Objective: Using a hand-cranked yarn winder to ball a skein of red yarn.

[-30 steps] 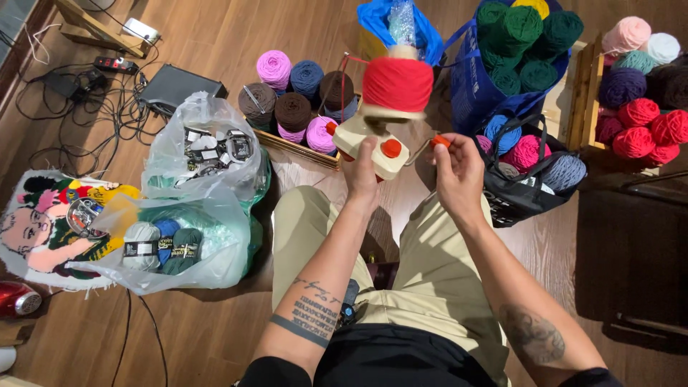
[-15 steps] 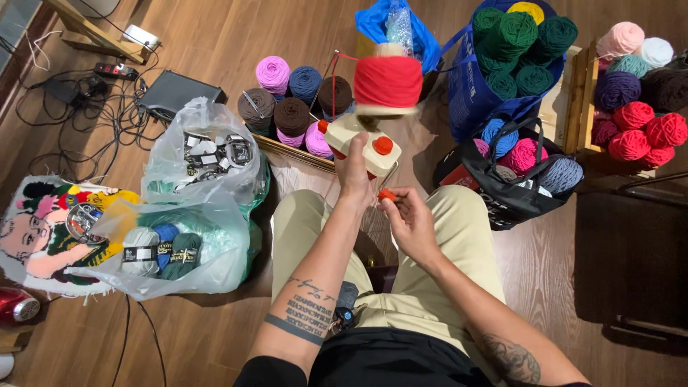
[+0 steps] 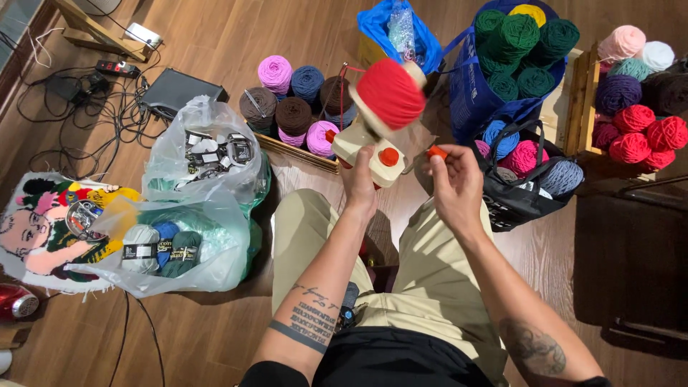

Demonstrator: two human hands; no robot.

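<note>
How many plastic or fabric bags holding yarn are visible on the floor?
4: a clear plastic bag at left with three skeins, a clear one behind it, a blue bag of green yarn, and a black bag beside it. Others may be hidden.

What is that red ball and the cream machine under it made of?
The red ball looks like wound yarn: soft, matte, fuzzy strands. The cream winder, held by the left hand, seems smooth hard plastic with a slight sheen.

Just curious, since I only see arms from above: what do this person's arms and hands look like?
Both forearms are bare, black sleeves ending near the elbows. The left forearm bears tattooed lines of script above a dark band; the right forearm bears a round shaded tattoo. Left hand and right hand look ungloved.
</note>
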